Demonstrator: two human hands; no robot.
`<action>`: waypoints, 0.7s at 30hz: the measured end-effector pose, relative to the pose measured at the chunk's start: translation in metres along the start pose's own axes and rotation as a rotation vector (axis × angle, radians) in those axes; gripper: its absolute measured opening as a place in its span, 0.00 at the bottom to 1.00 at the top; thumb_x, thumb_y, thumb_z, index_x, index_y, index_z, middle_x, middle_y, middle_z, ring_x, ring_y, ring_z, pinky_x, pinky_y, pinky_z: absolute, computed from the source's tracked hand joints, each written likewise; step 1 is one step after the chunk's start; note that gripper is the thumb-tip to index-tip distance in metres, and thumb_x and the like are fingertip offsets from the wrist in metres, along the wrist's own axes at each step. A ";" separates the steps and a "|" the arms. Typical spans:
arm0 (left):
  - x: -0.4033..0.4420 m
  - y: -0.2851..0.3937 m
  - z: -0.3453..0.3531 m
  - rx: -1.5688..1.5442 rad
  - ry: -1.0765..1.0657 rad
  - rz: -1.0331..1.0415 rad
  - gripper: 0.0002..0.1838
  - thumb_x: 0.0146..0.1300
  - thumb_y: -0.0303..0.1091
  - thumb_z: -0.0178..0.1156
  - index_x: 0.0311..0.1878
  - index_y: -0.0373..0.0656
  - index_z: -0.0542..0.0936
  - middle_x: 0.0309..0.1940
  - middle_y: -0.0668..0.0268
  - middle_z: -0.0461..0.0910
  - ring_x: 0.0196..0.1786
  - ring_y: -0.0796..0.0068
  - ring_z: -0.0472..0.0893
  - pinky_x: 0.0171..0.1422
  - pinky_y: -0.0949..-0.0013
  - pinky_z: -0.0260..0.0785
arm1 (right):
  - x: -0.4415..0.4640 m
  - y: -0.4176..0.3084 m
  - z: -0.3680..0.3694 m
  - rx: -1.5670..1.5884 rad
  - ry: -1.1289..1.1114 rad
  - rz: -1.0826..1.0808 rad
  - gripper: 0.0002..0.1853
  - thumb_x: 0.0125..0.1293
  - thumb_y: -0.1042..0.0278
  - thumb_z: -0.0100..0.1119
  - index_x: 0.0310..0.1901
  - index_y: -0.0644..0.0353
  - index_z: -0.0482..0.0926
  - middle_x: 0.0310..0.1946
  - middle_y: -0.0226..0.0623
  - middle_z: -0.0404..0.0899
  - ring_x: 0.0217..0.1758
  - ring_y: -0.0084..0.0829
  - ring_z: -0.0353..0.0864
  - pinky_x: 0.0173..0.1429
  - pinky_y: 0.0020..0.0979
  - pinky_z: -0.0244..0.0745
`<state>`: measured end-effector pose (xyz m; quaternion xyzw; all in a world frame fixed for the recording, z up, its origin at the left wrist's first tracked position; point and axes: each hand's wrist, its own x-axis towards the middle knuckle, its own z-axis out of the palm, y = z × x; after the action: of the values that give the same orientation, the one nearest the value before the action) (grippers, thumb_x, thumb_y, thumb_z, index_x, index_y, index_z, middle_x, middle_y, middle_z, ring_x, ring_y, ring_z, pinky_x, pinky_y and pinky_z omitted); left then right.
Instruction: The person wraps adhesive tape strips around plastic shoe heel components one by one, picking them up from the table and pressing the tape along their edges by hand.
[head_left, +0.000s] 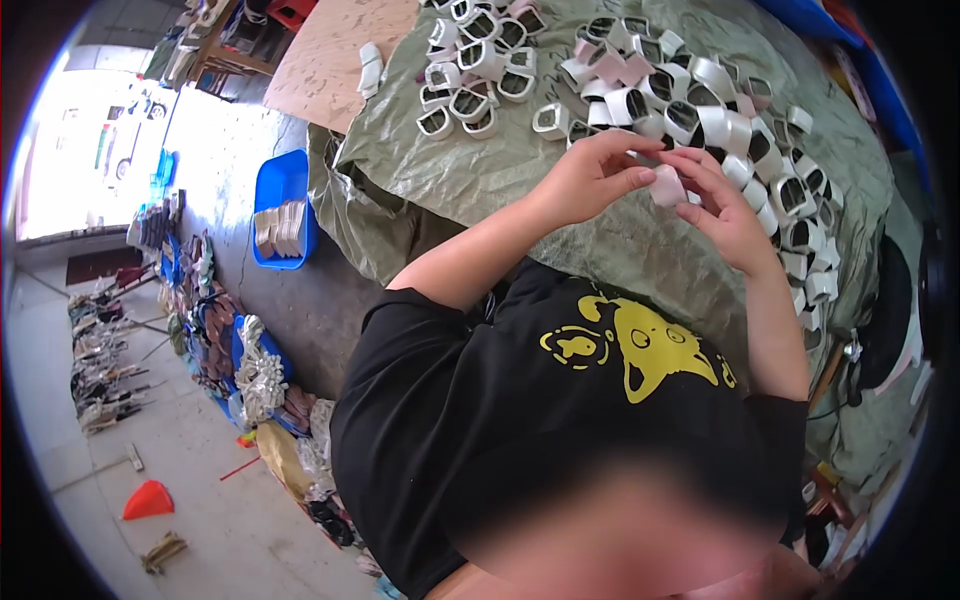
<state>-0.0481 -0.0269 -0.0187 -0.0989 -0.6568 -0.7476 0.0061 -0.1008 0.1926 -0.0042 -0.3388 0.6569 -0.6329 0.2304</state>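
A small pale pinkish-white loop-shaped piece (667, 187) is held between my two hands above the near part of the green cloth. My left hand (596, 178) pinches it from the left, its thumb against the piece's edge and its fingers curled over the top. From the right, my right hand (733, 218) grips it with bent fingers and thumb. Behind and beside my hands lie many similar white and pale pink loops (712, 125), heaped on the cloth. A smaller cluster of white loops (478, 62) sits further left. What exactly these pieces are, I cannot tell.
Wrinkled green cloth (420, 180) covers the work surface. A wooden board (335, 60) with a white piece (370, 70) on it lies at the far left. On the floor, a blue bin (283, 180) holds stacked beige pieces. Bags, piles and a red dustpan (148, 500) are lower left.
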 end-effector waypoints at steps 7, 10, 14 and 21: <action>-0.033 -0.023 0.018 1.029 0.008 0.179 0.13 0.65 0.27 0.65 0.53 0.39 0.83 0.35 0.63 0.84 0.48 0.67 0.83 0.50 0.65 0.75 | -0.042 0.033 0.022 -0.509 0.187 0.139 0.23 0.66 0.79 0.61 0.64 0.60 0.76 0.48 0.38 0.79 0.53 0.33 0.81 0.60 0.31 0.75; -0.041 -0.025 0.017 1.045 -0.002 0.069 0.13 0.65 0.26 0.64 0.53 0.38 0.84 0.38 0.61 0.84 0.48 0.64 0.83 0.51 0.64 0.76 | -0.047 0.034 0.034 -0.575 0.278 0.059 0.21 0.66 0.78 0.62 0.61 0.61 0.77 0.47 0.41 0.80 0.49 0.36 0.82 0.55 0.32 0.76; -0.046 -0.035 0.015 0.787 0.105 0.117 0.12 0.65 0.26 0.65 0.51 0.37 0.84 0.43 0.60 0.83 0.47 0.64 0.84 0.51 0.65 0.77 | -0.050 0.033 0.044 -0.649 0.292 -0.040 0.19 0.66 0.77 0.63 0.59 0.62 0.80 0.48 0.40 0.80 0.49 0.36 0.82 0.55 0.32 0.76; -0.045 -0.039 0.008 0.479 0.036 0.040 0.14 0.61 0.28 0.69 0.49 0.36 0.85 0.45 0.59 0.81 0.44 0.67 0.85 0.49 0.68 0.78 | -0.042 0.035 0.046 -0.491 0.315 0.050 0.18 0.66 0.73 0.65 0.58 0.61 0.82 0.49 0.40 0.81 0.50 0.36 0.81 0.56 0.31 0.75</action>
<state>-0.0086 -0.0195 -0.0631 -0.0940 -0.8131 -0.5717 0.0561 -0.0451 0.1914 -0.0488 -0.2655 0.8263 -0.4940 0.0522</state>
